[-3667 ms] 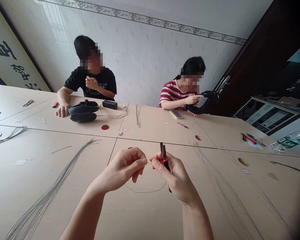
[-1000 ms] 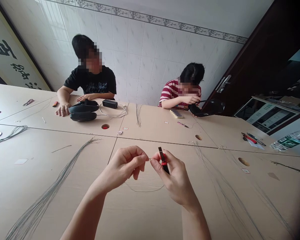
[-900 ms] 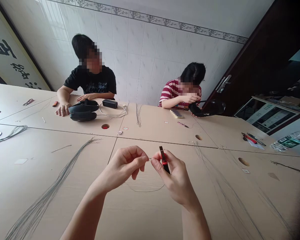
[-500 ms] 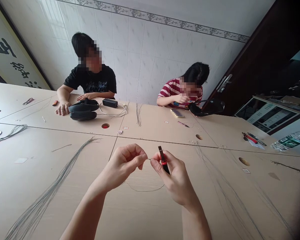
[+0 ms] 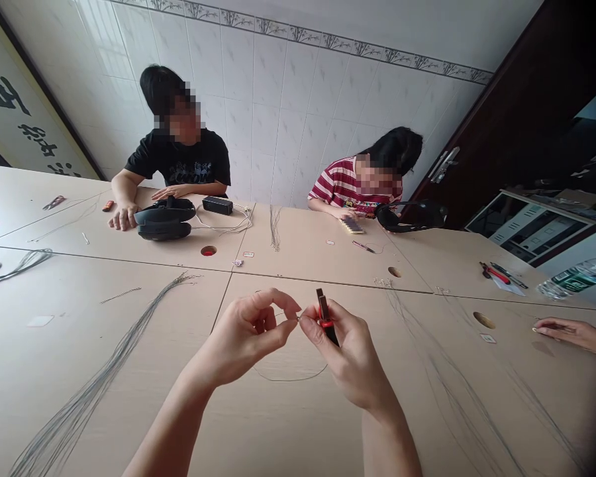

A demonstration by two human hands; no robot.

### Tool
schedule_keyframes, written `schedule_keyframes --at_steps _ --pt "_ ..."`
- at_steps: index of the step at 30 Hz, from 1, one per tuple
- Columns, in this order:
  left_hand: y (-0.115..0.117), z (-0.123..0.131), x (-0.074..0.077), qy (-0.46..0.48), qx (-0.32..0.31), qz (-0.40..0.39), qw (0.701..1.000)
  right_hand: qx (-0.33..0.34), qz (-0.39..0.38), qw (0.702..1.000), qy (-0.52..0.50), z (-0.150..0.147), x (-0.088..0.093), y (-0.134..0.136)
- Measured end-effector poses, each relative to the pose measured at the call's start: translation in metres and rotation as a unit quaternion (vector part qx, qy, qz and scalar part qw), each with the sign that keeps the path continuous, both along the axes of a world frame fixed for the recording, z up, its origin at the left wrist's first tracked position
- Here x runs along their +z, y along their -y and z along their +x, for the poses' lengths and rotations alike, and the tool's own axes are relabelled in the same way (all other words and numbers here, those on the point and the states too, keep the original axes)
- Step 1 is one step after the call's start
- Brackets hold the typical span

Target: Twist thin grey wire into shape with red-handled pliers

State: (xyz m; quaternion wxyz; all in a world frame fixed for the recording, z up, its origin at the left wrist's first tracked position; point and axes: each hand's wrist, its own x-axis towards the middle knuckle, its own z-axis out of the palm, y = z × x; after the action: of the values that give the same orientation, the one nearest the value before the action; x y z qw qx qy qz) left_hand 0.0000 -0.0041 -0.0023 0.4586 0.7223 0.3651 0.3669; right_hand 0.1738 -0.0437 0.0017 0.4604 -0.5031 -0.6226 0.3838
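Note:
Over the middle of the table, my left hand (image 5: 255,331) is closed in a pinch around a thin cord (image 5: 291,379), its thumb and forefinger close to my right fingertips. My right hand (image 5: 345,351) pinches the cord's end between thumb and forefinger; the tiny piece there is too small to make out. Also in the right hand is a small red-and-black tool (image 5: 324,318) with a dark flat tip pointing up, its lower part hidden by the palm. The cord hangs in a shallow loop below both hands.
A bundle of grey cords (image 5: 124,351) lies to the left, more thin cords (image 5: 444,377) to the right. Two people sit opposite, near black headsets (image 5: 165,218). At right are red-handled pliers (image 5: 496,273), a plastic bottle (image 5: 579,278) and another person's hand (image 5: 571,332).
My left fingertips have shifted right to meet my right fingertips, with the forefinger more raised. Another person's hand has come in at the right edge. The striped-shirt person's hand has dropped lower.

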Motion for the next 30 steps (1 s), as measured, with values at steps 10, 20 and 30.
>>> schedule_keyframes --at_steps 10,20,30 --pt "-0.0013 0.0024 0.0012 -0.003 0.012 0.102 0.995 0.001 0.0 1.0 0.003 0.0003 0.0006 0.0009" --pt "-0.0018 -0.0011 -0.0036 -0.018 0.021 0.072 0.997 0.003 0.01 1.0 -0.007 0.0074 -0.0036 -0.0004" --pt "-0.0031 -0.0018 -0.0036 -0.018 0.014 0.069 0.997 0.022 0.017 1.0 0.003 0.0042 -0.0012 0.0001"
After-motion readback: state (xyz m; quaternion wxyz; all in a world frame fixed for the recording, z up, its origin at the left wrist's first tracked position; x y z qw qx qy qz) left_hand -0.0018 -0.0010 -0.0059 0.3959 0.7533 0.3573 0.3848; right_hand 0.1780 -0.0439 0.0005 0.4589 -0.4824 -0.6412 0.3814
